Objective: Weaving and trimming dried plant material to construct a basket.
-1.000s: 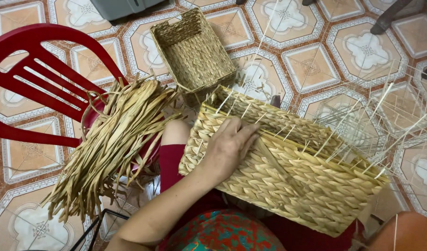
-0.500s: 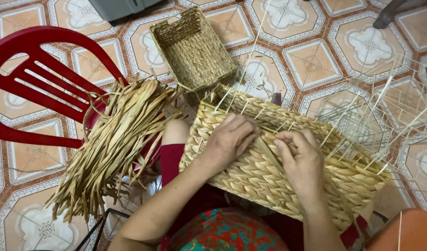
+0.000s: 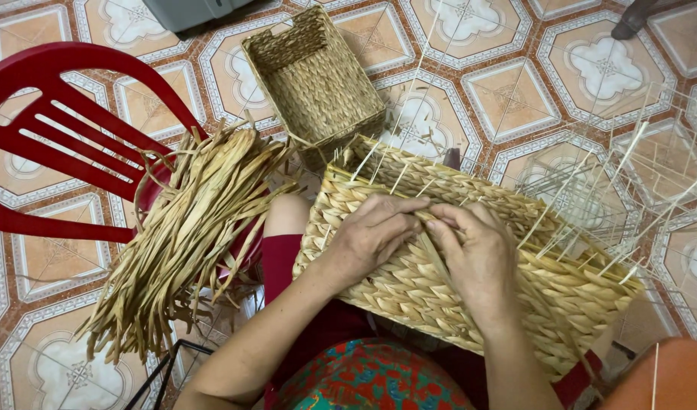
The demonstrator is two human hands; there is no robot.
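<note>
A half-woven straw basket [image 3: 561,288] lies tilted across my lap, thin pale wire spokes sticking up from its rim. My left hand [image 3: 371,231] rests on its woven side, fingers pressing near the top edge. Touching it fingertip to fingertip, my right hand [image 3: 476,258] pinches a flat straw strand [image 3: 432,254] against the weave. A thick bundle of loose straw strands [image 3: 189,235] lies over my left knee.
A finished rectangular woven basket [image 3: 314,80] stands on the tiled floor beyond the bundle. A red plastic chair [image 3: 67,144] is at the left. Bare wire basket frames [image 3: 591,190] sit at the right. A dark metal frame [image 3: 155,380] shows at the bottom left.
My right hand came into view and moved left across the basket to meet my left hand at the strand. The left hand shifted slightly toward the rim.
</note>
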